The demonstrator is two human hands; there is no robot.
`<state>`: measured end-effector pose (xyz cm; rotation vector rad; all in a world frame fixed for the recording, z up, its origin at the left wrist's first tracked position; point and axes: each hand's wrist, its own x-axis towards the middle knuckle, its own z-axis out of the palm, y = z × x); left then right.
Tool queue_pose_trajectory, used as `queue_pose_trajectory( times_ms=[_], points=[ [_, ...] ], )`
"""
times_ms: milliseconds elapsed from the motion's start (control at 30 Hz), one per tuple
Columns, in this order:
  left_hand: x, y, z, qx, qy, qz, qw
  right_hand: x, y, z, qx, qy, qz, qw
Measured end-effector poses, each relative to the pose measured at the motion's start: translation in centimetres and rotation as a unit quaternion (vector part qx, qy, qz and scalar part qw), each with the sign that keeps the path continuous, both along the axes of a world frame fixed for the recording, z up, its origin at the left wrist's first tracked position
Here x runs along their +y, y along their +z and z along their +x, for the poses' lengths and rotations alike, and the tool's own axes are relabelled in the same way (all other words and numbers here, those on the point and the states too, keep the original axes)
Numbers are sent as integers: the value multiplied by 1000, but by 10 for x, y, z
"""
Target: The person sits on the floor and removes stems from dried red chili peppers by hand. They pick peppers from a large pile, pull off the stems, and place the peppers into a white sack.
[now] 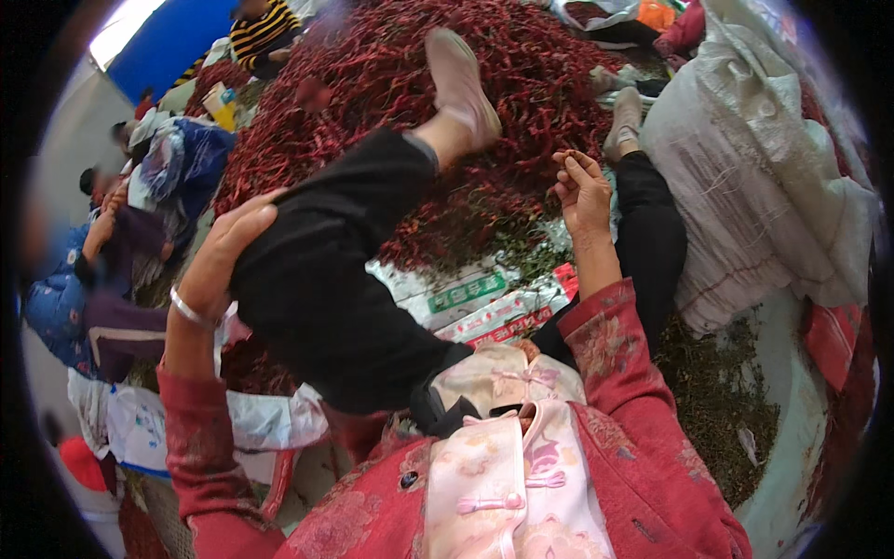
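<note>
My left hand (234,237), with a silver bangle at the wrist, lies against the raised knee of my black trousers (314,279). Its thumb stands apart from the fingers, whose tips are partly hidden by the knee. Over the near edge of a large heap of dried red chillies (349,119), my right hand (585,195) is raised with thumb and fingertips pinched together. A small dark bit may be between them, too small to make out. Below that hand lie loose chillies and greenish stem scraps (524,255) on printed plastic sacks (454,293).
My shoes rest on the chilli heap. A bulging white woven sack (726,175) stands against my right side. Stem litter (719,391) covers the floor there. Other people sit along the left, one in a striped top (262,31). White sacks (265,419) with chillies lie at my left.
</note>
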<state>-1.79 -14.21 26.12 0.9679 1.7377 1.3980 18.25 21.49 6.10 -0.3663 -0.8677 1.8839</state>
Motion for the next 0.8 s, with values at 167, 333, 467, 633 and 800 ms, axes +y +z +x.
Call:
queue_pose_trajectory(
  times_ms=[167,333,467,633,800],
  points=[
    [7,20,15,39,-60,-67,995,-32,55,-20,-115,-23,214,970],
    [41,-4,-29,-36,-64,-91,993,-62,-43,-58,-282,213,178,919],
    [38,-47,-82,-50,-15,-133,990,-87,-87,-66,-412,233,135,871],
    [73,-98,-117,388,-88,-138,907,-79,-91,-74,-375,195,-89,902],
    [142,-182,-53,-302,48,-88,948,-104,-53,-110,-325,150,-48,932]
  ],
)
